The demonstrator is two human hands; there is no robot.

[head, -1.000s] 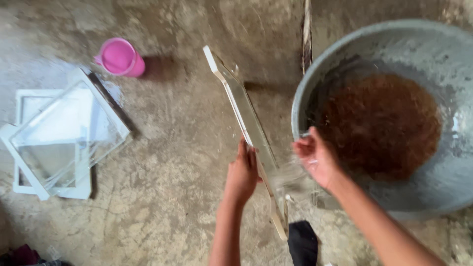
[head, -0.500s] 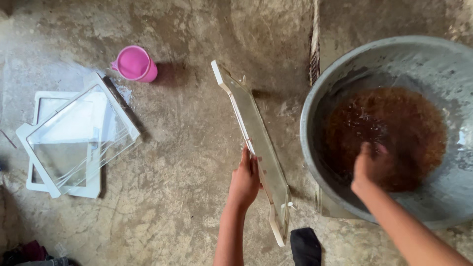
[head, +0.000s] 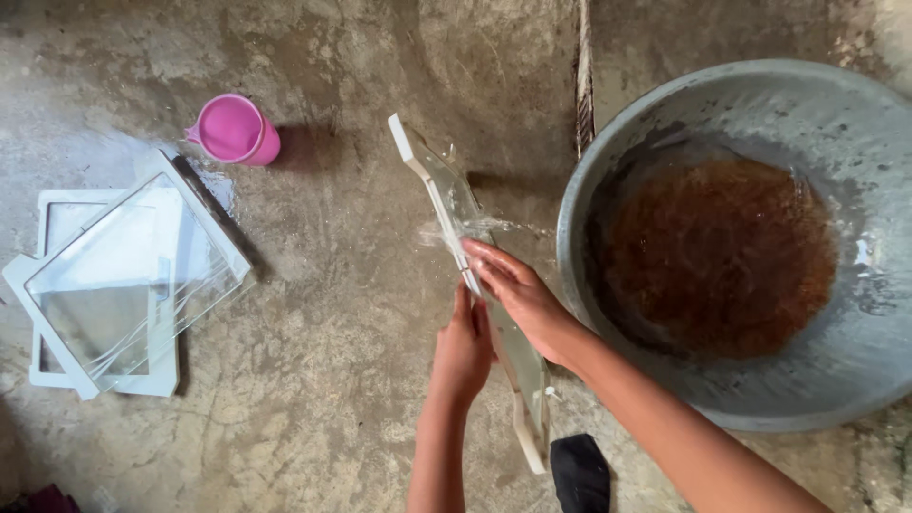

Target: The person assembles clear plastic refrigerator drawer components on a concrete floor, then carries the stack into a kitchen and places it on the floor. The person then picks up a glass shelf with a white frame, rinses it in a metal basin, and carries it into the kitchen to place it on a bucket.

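Note:
A glass shelf with a white frame [head: 439, 185] stands on edge on the concrete floor, seen almost edge-on. My left hand [head: 463, 347] presses against its left side and steadies it. My right hand [head: 520, 294] lies flat on the glass on the right side, fingers spread, with water splashing off the pane near it. At the right stands a big grey basin [head: 860, 152] holding brownish water.
A pink plastic cup [head: 236, 130] lies on the wet floor at upper left. Two more white-framed glass shelves [head: 123, 285] are stacked at the left. A dark object [head: 579, 472] sits near the bottom edge, below the shelf.
My right hand went from the shelf into the basin's water and has come back onto the glass, bringing a splash of water. My left hand stayed on the shelf.

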